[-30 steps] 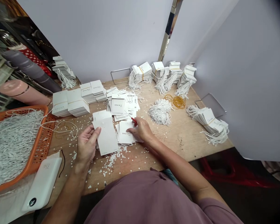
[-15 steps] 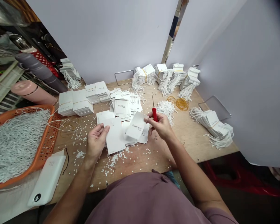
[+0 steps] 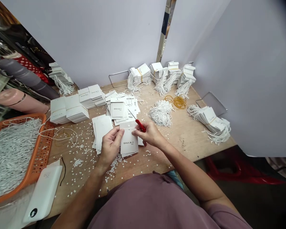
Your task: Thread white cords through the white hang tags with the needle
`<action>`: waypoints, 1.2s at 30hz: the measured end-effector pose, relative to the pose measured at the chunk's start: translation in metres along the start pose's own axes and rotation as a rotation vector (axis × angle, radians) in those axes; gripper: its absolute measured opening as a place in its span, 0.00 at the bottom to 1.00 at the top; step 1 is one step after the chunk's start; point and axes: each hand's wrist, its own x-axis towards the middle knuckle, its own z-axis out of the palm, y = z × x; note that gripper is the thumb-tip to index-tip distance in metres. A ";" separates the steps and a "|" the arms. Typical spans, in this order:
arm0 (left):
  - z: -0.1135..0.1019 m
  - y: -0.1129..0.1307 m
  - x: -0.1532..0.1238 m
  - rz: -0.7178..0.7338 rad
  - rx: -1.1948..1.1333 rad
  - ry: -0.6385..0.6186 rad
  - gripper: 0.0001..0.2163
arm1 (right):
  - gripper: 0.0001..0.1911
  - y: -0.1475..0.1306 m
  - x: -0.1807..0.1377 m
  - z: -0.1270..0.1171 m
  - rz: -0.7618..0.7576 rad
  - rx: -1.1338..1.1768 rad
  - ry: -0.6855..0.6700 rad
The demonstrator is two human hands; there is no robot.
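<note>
Both hands hold a white printed tag [image 3: 129, 141] upright over the wooden table [image 3: 181, 140]. My left hand [image 3: 111, 147] pinches its left edge. My right hand [image 3: 150, 134] pinches the tag's top right corner and also grips a red-handled awl [image 3: 138, 122], its thin metal point aimed up and left. Blank white cards [image 3: 101, 128] lie just left of the hands. More printed tags [image 3: 120, 108] are spread behind them.
An orange basket [image 3: 39, 152] full of white strings sits at left, a white power bank [image 3: 43, 194] in front of it. Stacked tags [image 3: 69, 109] stand behind. Strung bundles [image 3: 162, 74] line the back wall and right edge [image 3: 211, 119]. Loose strings [image 3: 160, 113], rubber bands [image 3: 178, 102] and paper dots litter the table.
My right hand lifted a printed tag off the pile and brought it toward me. My left hand left the blank card and took the tag's left edge.
</note>
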 end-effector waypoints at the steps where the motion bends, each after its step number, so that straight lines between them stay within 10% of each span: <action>1: 0.000 0.000 0.000 0.003 -0.010 -0.006 0.17 | 0.09 0.000 0.000 0.000 -0.012 0.015 0.013; 6: 0.001 0.002 0.000 -0.010 -0.051 -0.015 0.15 | 0.23 0.009 0.000 0.001 -0.123 0.217 0.061; 14: 0.009 -0.001 0.003 -0.229 -0.311 -0.101 0.17 | 0.12 0.025 -0.011 -0.003 -0.551 -0.109 0.120; 24: 0.020 -0.011 0.000 -0.118 -0.209 0.008 0.09 | 0.21 0.039 -0.014 -0.017 -0.256 0.149 0.281; 36: 0.056 -0.017 -0.001 -0.109 -0.214 -0.118 0.11 | 0.09 0.049 -0.057 -0.020 -0.655 -0.069 0.442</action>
